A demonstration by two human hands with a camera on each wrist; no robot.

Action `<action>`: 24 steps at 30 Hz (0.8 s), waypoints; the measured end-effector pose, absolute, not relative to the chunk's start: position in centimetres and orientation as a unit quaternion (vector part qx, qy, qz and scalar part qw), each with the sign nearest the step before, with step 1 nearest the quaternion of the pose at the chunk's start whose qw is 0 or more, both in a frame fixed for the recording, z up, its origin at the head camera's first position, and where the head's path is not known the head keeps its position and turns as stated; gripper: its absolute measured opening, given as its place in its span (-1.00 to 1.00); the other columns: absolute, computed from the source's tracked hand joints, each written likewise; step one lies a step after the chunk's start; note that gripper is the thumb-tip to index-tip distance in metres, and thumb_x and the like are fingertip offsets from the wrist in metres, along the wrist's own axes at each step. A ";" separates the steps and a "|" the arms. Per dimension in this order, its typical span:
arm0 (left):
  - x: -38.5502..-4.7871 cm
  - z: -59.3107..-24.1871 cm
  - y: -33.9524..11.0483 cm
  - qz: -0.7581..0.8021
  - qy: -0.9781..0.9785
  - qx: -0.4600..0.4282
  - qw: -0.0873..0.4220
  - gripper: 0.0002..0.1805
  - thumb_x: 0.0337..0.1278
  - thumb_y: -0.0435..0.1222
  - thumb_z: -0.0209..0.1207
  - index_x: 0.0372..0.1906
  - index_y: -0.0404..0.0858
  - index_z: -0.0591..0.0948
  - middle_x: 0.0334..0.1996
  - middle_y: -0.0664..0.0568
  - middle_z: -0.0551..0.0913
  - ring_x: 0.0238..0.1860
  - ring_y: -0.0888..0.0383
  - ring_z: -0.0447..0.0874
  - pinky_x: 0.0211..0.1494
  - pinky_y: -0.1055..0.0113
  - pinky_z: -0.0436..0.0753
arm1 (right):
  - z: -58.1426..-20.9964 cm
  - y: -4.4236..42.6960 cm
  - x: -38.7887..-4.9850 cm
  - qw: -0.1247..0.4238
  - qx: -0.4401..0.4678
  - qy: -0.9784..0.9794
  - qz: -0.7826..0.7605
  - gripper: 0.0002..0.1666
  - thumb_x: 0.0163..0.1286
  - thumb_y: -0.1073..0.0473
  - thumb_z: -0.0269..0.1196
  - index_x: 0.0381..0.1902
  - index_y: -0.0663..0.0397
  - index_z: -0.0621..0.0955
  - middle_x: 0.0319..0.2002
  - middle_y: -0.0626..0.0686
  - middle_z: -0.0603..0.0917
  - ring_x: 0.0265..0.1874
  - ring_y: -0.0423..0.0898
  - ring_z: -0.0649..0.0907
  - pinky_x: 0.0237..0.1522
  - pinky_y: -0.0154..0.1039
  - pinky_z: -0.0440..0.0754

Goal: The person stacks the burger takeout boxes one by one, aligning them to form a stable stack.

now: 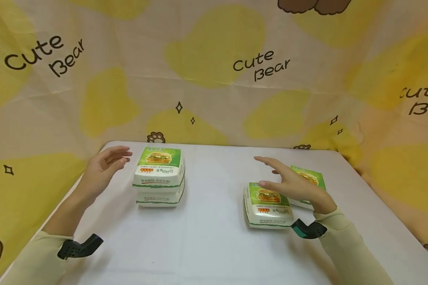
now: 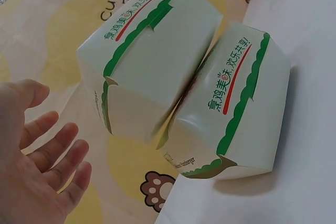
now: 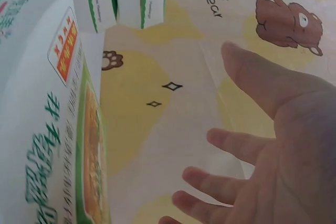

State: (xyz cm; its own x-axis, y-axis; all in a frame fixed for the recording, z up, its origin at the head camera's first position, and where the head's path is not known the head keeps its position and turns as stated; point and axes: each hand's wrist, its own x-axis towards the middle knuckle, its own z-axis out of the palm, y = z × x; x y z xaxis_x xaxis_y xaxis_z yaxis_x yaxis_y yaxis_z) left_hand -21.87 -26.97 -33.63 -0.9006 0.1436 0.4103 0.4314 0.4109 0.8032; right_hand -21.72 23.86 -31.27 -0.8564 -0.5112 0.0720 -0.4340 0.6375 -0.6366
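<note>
"Green and white card, all four of them?"

"Yes, burger boxes, each lid I can see printed with a burger. On the left of the head view, an upper box point(image 1: 158, 169) sits on a lower box point(image 1: 158, 198)."

"And the other two?"

"Right of centre in the frame: a near box point(image 1: 271, 213), with a far box point(image 1: 319, 181) above and to the right of it in the picture, partly covered by the right hand point(image 1: 299, 187). Whether those two touch, I can't tell."

"How are the fingers?"

"The left hand point(image 1: 99, 172) is just left of the stack, its fingers wide apart from the thumb and lightly bent, clear of the card. The left wrist view shows the gap between them and both boxes."

"The right?"

"It hovers over the near box, fingers stretched out and thumb set wide. They hold nothing; the right wrist view puts the box at the left edge and the hand at the lower right."

"What's around them?"

"A white tabletop point(image 1: 207, 241) below, and a cloth point(image 1: 214, 47) with yellow patches and 'Cute Bear' lettering across the upper frame. Pale sleeves point(image 1: 349, 245) come in from both lower corners, a black wrist device point(image 1: 80, 247) at each cuff."
</note>
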 end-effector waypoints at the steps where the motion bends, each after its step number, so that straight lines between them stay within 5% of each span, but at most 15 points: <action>1: -21.8 -33.6 -26.9 -0.513 -0.828 -0.175 0.141 -0.64 0.53 -0.30 0.03 0.32 -0.20 0.47 0.07 0.44 0.57 0.11 0.51 0.56 0.09 0.76 0.51 | -31.2 24.0 -21.7 0.063 -0.261 0.904 -0.332 -0.12 0.45 -0.05 0.27 0.60 -0.18 0.14 0.60 0.18 0.11 0.41 0.48 0.30 0.25 0.55 0.35; 8: -21.8 -33.7 -26.7 -0.506 -0.831 -0.181 0.146 -0.63 0.52 -0.31 0.04 0.32 -0.23 0.47 0.09 0.46 0.54 0.14 0.50 0.52 0.12 0.78 0.48 | -31.2 25.0 -21.9 0.106 -0.274 0.907 -0.302 -0.07 0.37 -0.08 0.35 0.57 -0.09 0.21 0.57 0.19 0.20 0.54 0.35 0.17 0.42 0.48 0.20; 20: -21.4 -33.5 -26.1 -0.486 -0.845 -0.178 0.133 -0.53 0.52 -0.25 0.05 0.41 -0.28 0.40 0.21 0.42 0.45 0.21 0.50 0.39 0.12 0.80 0.39 | -31.5 25.5 -22.1 0.153 -0.280 0.907 -0.276 0.04 0.29 -0.11 0.42 0.58 -0.05 0.19 0.56 0.25 0.20 0.53 0.40 0.16 0.41 0.49 0.19; 24: -21.4 -33.6 -25.9 -0.475 -0.853 -0.176 0.123 -0.49 0.51 -0.23 0.06 0.45 -0.27 0.36 0.32 0.22 0.43 0.25 0.45 0.34 0.12 0.81 0.36 | -31.5 25.5 -22.1 0.163 -0.282 0.905 -0.275 0.08 0.26 -0.11 0.45 0.59 -0.04 0.17 0.57 0.27 0.17 0.54 0.40 0.13 0.42 0.50 0.16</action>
